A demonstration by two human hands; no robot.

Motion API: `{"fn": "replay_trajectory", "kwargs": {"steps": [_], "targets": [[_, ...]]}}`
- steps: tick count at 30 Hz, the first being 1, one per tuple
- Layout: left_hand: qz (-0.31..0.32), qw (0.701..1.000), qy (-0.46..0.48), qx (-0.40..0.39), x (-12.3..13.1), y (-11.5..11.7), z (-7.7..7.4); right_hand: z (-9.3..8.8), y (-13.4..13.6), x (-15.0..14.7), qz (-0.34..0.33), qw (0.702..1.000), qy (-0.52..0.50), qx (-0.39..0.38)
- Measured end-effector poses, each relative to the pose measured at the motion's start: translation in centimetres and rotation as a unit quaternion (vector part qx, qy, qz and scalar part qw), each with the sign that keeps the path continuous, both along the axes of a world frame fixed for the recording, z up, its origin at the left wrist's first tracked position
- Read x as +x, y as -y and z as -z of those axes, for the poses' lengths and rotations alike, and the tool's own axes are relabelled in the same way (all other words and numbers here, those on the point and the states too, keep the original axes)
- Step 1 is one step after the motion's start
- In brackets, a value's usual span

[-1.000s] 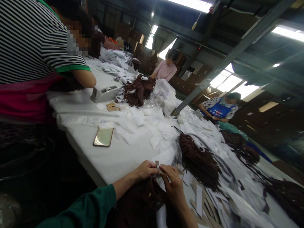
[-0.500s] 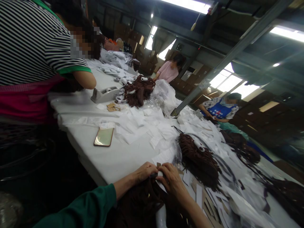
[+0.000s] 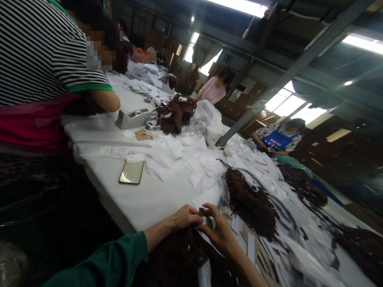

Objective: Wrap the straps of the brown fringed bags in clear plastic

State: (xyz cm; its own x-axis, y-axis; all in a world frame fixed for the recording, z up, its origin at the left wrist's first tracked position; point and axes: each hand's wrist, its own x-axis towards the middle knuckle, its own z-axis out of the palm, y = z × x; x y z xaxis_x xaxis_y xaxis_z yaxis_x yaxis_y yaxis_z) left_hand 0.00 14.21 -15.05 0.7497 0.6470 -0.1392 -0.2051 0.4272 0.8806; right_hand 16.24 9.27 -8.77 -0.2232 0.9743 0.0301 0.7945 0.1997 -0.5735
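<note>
A dark brown fringed bag [image 3: 173, 255] lies close in front of me, its lower part lost in shadow. My left hand [image 3: 186, 217] is closed on its upper edge, though the fingertips partly hide the exact spot. Opposite it, my right hand [image 3: 220, 231] has thumb and forefinger apart in a curve. Its forefinger is by a small brown card tag [image 3: 202, 212] between the hands; I cannot tell whether it touches the tag. A white wrapped piece [image 3: 204, 273] shows on the bag below my right hand.
A phone [image 3: 131, 172] lies on the white table [image 3: 116, 203]. Beyond are loose white sheets [image 3: 167, 155], a tape dispenser [image 3: 134, 118] and a brown fringed heap [image 3: 176, 113]. Another fringed bag [image 3: 251, 199] and paper strips lie right. A co-worker in stripes [image 3: 36, 59] leans in left; others work further back.
My right hand's fingers have spread and drawn slightly away from my left hand. The white bit pinched between them no longer shows there. The small brown tag is more exposed.
</note>
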Motion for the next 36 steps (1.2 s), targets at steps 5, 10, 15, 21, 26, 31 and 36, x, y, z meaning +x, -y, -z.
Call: {"fn": "replay_trajectory", "kwargs": {"steps": [5, 10, 15, 21, 26, 31, 36], "targets": [[0.006, 1.000, -0.010, 0.013, 0.1, 0.1, 0.1, -0.9, -0.3, 0.4, 0.011, 0.999, -0.025, -0.028], [-0.002, 1.000, -0.017, 0.013, 0.6, -0.2, 0.7, -1.2, -0.8, 0.0, -0.009, 1.000, 0.002, 0.004], [0.000, 1.000, 0.005, -0.021, 0.7, -0.3, 0.8, -1.2, -0.6, 0.3, -0.061, 0.994, 0.059, 0.071], [-0.023, 0.995, 0.049, -0.087, 0.9, -0.3, 1.3, -1.1, 0.0, 1.2, -0.180, 0.957, 0.175, 0.148], [-0.002, 0.989, 0.069, -0.133, 0.8, -0.3, 1.7, -0.7, 0.4, 0.6, -0.187, 0.931, 0.215, 0.226], [0.048, 0.985, 0.068, -0.149, 0.8, -0.6, 2.0, -0.6, 0.8, 0.4, -0.182, 0.924, 0.212, 0.260], [0.060, 0.985, 0.064, -0.146, 0.9, -0.7, 2.1, -0.4, 1.1, 0.8, -0.162, 0.920, 0.196, 0.299]]}}
